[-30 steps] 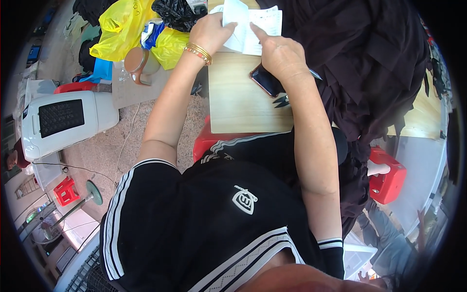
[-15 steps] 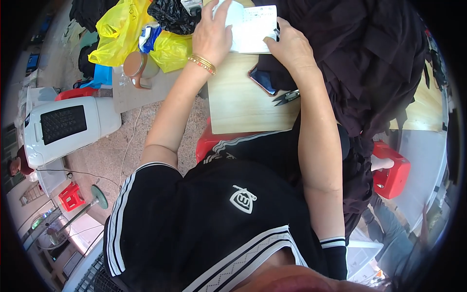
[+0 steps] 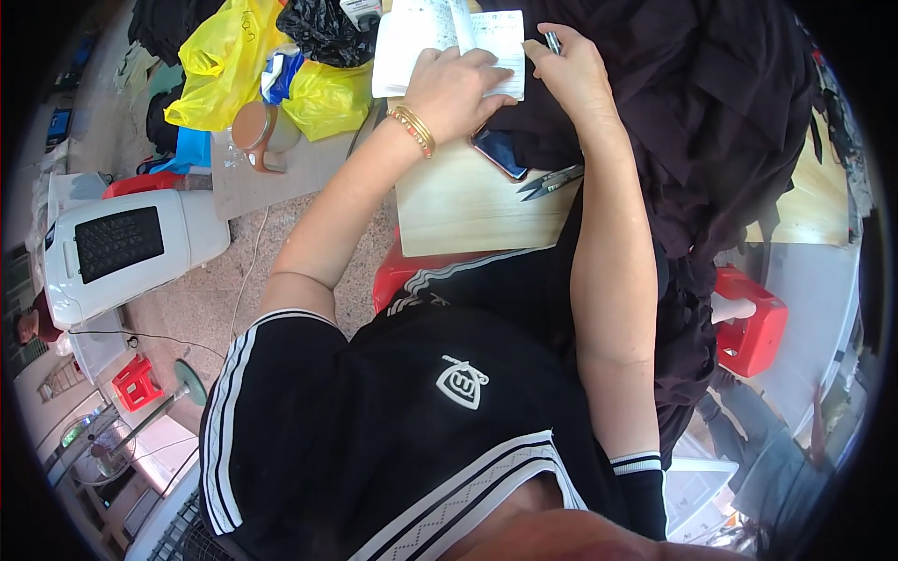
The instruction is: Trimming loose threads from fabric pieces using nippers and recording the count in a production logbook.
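A small notebook (image 3: pixel 412 42) lies spread out at the far side of the wooden table (image 3: pixel 458 215), with handwriting on its pages. Flat across its lower part rests my left hand (image 3: pixel 458 89), fingers spread, holding the pages down. My right hand (image 3: pixel 571 70) is at the notebook's right edge, its fingers closed around a pen (image 3: pixel 553 39). Nearer to me, between my arms, are a phone (image 3: pixel 500 154) and small black thread snips (image 3: pixel 550 183). Dark cloth (image 3: pixel 692 103) is heaped beside and beneath my right forearm.
Yellow plastic bags (image 3: pixel 220 65), a black bag (image 3: pixel 327 33) and a lidded jar (image 3: pixel 257 126) stand at the far left. A white machine casing (image 3: pixel 131 248) is on the left. Red stools (image 3: pixel 753 323) flank the work area; another person's legs (image 3: pixel 748 439) show at lower right.
My left hand has moved from the notebook's left edge onto its pages. My right hand has come off the right edge, and the pen now shows clearly in it.
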The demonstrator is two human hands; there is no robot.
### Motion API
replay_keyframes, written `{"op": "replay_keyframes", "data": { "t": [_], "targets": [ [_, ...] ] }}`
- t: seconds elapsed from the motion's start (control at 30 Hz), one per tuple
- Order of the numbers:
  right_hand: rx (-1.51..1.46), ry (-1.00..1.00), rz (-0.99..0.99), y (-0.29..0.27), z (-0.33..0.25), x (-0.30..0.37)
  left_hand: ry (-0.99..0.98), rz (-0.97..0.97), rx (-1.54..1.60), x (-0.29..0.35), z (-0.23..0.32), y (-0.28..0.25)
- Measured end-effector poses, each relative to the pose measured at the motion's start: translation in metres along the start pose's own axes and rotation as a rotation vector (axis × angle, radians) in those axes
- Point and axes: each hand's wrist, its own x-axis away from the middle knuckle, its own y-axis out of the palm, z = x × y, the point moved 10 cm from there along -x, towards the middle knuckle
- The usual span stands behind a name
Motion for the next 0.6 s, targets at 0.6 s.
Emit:
{"op": "replay_keyframes", "data": {
  "t": [0.6],
  "targets": [
    [0.057, -0.018, -0.045, 0.007, -0.003, 0.004, -0.119, 0.328, 0.355, 0.005, -0.035, -0.012]
  ]
}}
